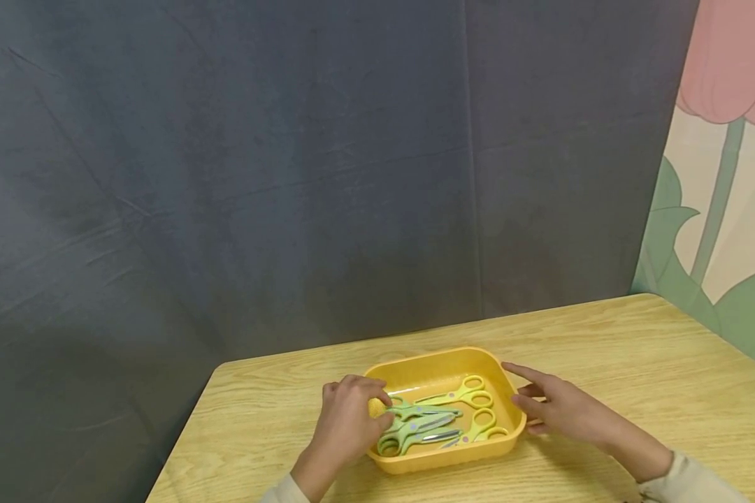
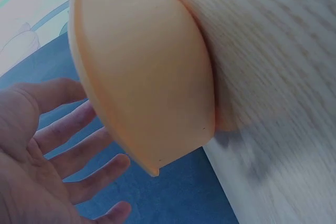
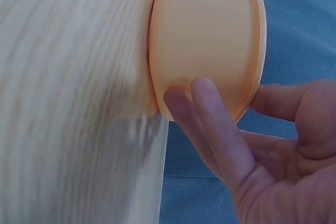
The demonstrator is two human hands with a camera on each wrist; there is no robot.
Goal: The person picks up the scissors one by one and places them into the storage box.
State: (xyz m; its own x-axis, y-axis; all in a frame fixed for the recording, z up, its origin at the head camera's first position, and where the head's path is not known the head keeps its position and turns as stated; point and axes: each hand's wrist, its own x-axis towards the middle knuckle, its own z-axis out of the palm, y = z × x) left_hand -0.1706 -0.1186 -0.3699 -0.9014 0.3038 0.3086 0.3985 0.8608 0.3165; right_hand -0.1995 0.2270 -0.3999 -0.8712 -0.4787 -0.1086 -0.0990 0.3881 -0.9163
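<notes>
Both your hands lie loose-fingered at the tray point(image 1: 439, 457): left hand point(image 1: 347, 423) over its left rim, near the green scissors point(image 1: 415, 432); right hand point(image 1: 560, 409) touching the right wall. Nothing gripped yet. Yellow scissors point(image 1: 462, 398) lie farther in; all pairs remain inside.

the yellow tray point(image 1: 443, 457) sits near the table's point(image 1: 635, 363) front edge, with bare wood open behind it and wide to the right. the left hand point(image 1: 347, 426) blocks the tray's left end, reaching over its rim; the right hand point(image 1: 556, 409) closes off the right wall. scissors point(image 1: 424, 421) crowd the tray floor. a dark cloth backdrop point(image 1: 289, 175) stands behind the table.
</notes>
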